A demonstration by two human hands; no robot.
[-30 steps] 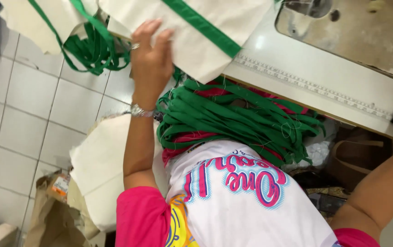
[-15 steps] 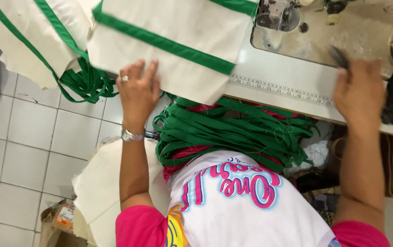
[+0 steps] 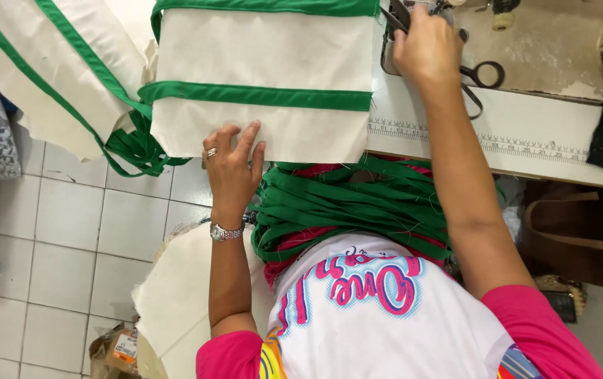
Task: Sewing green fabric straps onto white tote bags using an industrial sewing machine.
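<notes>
Two hands were at the table point(image 3: 526, 144). My left hand point(image 3: 231, 168) lay flat and open, fingers spread on the near edge of the cream panel point(image 3: 266, 52), gripping nothing. A green band point(image 3: 256, 95) crossed the panel just beyond my fingertips. My right hand point(image 3: 424, 49) was curled at the panel's far right corner, beside the sewing machine point(image 3: 456, 10); whether it pinched anything I could not tell. Scissors point(image 3: 480, 74) lay just right of that hand. Green straps point(image 3: 350, 207) were heaped in my lap, below my left hand.
</notes>
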